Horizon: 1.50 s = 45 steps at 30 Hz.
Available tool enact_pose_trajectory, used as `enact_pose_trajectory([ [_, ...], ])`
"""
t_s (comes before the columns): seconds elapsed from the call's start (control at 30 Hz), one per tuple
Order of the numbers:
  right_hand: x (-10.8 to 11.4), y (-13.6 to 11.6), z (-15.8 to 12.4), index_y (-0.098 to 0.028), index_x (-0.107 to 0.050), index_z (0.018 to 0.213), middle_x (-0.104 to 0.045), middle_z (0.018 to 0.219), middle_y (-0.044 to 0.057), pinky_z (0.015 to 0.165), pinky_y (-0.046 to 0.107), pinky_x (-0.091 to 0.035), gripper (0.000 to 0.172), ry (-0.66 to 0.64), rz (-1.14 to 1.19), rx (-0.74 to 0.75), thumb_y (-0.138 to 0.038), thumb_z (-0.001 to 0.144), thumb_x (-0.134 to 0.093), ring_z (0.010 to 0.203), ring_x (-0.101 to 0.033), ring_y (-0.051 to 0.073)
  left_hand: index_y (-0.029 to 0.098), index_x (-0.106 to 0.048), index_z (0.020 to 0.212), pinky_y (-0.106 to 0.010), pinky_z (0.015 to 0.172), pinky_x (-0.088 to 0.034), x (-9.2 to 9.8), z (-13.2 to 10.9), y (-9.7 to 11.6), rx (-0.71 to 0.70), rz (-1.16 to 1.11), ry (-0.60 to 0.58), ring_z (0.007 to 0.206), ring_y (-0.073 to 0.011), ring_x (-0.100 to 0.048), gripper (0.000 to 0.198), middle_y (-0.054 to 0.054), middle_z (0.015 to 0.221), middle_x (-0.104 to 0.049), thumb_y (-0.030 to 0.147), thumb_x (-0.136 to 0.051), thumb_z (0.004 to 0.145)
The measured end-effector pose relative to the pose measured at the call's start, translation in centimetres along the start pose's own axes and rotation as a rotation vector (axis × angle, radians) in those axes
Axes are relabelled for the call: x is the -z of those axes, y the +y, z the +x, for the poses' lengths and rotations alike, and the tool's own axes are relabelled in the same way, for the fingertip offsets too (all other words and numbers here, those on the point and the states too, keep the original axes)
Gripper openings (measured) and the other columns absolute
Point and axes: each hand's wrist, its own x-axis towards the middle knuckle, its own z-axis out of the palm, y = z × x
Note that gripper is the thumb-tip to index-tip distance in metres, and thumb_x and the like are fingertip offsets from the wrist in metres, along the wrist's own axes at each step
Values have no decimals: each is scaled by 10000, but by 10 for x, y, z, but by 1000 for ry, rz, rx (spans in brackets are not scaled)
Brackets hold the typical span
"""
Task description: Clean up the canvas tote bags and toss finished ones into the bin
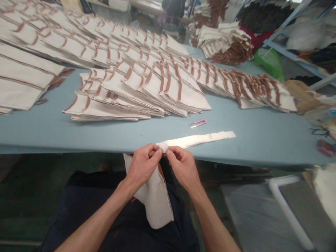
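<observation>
At the table's front edge, my left hand (pixel 144 163) and my right hand (pixel 184 167) meet, thumbs and fingertips pinched on a small white bit of cloth (pixel 163 147). A long white fabric strip (pixel 202 138) lies flat on the table and runs right from my fingers; whether the pinched bit is its end, I cannot tell. Below my left hand a white cloth piece with brown edging (pixel 157 203) hangs over my lap, its upper part partly hidden behind that hand. Pink-handled thread snips (pixel 198 123) rest on the table just beyond the strip.
Overlapping stacks of white cloth pieces with brown trim (pixel 147 84) cover much of the blue table (pixel 105 138). Another pile (pixel 223 40) stands at the back. A green bag (pixel 270 63) sits beside a shelf frame (pixel 291 57) on the right.
</observation>
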Motion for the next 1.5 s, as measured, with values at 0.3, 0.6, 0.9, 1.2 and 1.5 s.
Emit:
enact_pose_trajectory([
  [0.3,1,-5,1,-187,-729,825,-753,767,31,613,276,-478,271,40,34,-24,-411,877,-585,625,-613,166,192,-547,650,-230,520,-267,-3,1,2,-11,-21,5,535,-110,-328,328,66,559,-379,453,-504,843],
  [0.6,22,-7,9,-210,-635,725,-661,605,-1,496,256,-396,240,182,17,-30,-415,840,-585,494,-515,139,206,-525,630,-237,547,-285,-2,3,2,-21,52,68,546,-124,-360,273,65,545,-389,377,-485,839],
  [0.9,58,8,34,-208,-607,735,-667,632,6,502,263,-391,209,328,21,-28,-404,791,-556,492,-488,135,205,-524,600,-248,559,-319,6,6,1,-21,154,141,545,-135,-435,294,59,534,-428,357,-491,850],
  [1.2,52,15,32,-204,-658,747,-697,660,-2,598,274,-435,211,238,-9,-3,-393,819,-598,564,-538,152,94,-661,1327,-311,666,-471,24,-15,7,-66,313,294,647,-250,-675,525,13,548,-632,427,-452,980],
  [1.5,53,13,30,-197,-672,709,-681,614,-17,559,255,-416,185,236,94,6,-371,773,-664,533,-527,136,132,-416,1594,-404,779,-597,-14,-6,35,-130,996,-182,926,-351,-803,552,-189,997,-818,182,-394,1044],
])
